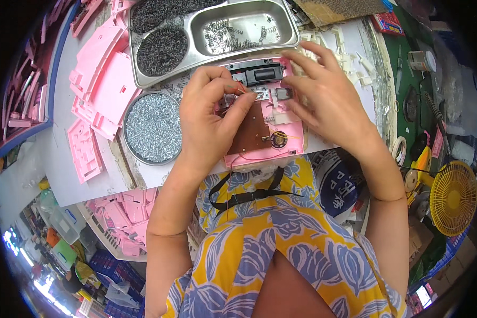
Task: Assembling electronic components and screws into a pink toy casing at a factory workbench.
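A pink plastic housing (290, 147) lies on the table in front of me. Inside it are a brown circuit board (252, 132), a black cassette-like mechanism (262, 74), a small round speaker or motor (279, 139) with yellow wires, and white plastic levers (283, 117). My left hand (209, 108) is over the housing's left side, thumb and forefinger pinched together above the metal parts. A red wire shows beside these fingertips; what they hold is too small to tell. My right hand (331, 95) hovers over the right edge, fingers spread and holding nothing visible.
A steel tray (244, 51) with dark springs stands at the back. Left of the housing is a round tin (152, 127) of small screws. Pink panels (102, 79) lie farther left, white plastic pieces (358, 66) at the back right. A yellow fan (453, 197) is at far right.
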{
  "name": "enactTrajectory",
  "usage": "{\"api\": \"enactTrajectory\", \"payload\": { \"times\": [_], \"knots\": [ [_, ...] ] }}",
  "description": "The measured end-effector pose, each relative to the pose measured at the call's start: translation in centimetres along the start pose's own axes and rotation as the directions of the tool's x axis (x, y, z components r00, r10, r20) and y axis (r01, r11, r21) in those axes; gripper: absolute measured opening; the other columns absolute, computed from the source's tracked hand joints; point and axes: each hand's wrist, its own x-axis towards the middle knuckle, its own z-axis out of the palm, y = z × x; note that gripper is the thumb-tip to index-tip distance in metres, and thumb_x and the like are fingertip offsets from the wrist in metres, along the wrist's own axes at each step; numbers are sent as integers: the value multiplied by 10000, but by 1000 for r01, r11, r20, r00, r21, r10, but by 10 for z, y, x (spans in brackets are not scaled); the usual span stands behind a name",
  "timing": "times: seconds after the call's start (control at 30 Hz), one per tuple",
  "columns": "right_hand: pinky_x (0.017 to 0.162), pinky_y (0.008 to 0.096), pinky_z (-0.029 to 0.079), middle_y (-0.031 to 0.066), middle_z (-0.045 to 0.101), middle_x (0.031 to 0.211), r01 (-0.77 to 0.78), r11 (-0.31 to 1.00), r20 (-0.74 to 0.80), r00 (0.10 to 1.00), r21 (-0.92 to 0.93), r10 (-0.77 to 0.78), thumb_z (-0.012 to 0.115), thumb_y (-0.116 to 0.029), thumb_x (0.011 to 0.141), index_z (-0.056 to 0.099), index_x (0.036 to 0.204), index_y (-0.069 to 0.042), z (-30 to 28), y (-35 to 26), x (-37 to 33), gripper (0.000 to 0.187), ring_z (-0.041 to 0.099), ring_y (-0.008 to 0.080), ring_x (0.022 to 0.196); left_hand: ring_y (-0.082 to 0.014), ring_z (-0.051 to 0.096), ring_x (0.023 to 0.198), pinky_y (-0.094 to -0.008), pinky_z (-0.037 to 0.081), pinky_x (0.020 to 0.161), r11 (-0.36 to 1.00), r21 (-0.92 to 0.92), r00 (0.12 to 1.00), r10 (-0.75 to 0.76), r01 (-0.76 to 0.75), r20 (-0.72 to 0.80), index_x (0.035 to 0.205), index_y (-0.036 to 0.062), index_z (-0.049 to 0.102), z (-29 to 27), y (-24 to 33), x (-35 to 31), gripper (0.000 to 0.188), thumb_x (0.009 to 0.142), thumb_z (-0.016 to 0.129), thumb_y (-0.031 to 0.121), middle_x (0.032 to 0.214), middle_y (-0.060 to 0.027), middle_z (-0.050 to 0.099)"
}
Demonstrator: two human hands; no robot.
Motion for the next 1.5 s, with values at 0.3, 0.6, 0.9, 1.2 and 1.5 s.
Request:
{"api": "enactTrajectory", "payload": {
  "times": [0.3, 0.6, 0.9, 1.2, 1.5],
  "knots": [
    [1018, 492, 465, 104, 659, 1236, 43, 985, -244, 970, 168, 0, 775, -100, 702, 664, 756, -53, 38, -18, 7, 133, 500, 415, 1267, -255, 597, 869, -381, 420, 814, 970, 185, 981, 132, -157, 139, 862, 68, 680, -10, 0, -1, 218, 729, 836, 143, 924, -60, 619],
    [1000, 462, 463, 95, 663, 1290, 48, 964, -285, 958, 261, 29, 832, -85, 684, 673, 778, -80, 26, -5, -16, 184, 490, 389, 1282, -277, 576, 1008, -447, 337, 964, 804, 594, 994, 69, -2, -90, 1070, 64, 647, -18, 7, -34, 332, 779, 792, 127, 1203, -136, 566],
    [1063, 461, 406, 85, 687, 1280, 52, 918, -265, 963, 394, 59, 851, -101, 681, 736, 803, -93, 2, -2, -23, 168, 479, 359, 1312, -96, 687, 747, -230, 558, 646, 932, -137, 885, -262, 336, 386, 1118, -28, 669, 13, 45, -9, 173, 948, 638, -29, 909, -78, 712],
    [1058, 460, 409, 84, 683, 1291, -10, 827, -255, 949, 563, 184, 845, -119, 707, 737, 799, -102, 21, -2, -23, 143, 474, 342, 1309, -60, 649, 663, -202, 537, 574, 655, -435, 783, -469, 618, 407, 1031, -31, 688, 10, 38, -1, 92, 956, 663, 16, 789, -37, 697],
    [711, 254, 520, 67, 701, 936, -383, 424, -285, 368, 821, 885, 681, -122, 958, 677, 959, 1, -50, 76, -164, 123, 638, 118, 788, -96, 544, 675, -235, 421, 603, 965, -146, 958, -181, 216, 220, 929, -10, 687, 11, 23, -14, 80, 861, 695, -50, 847, -54, 657]
  ]
}}
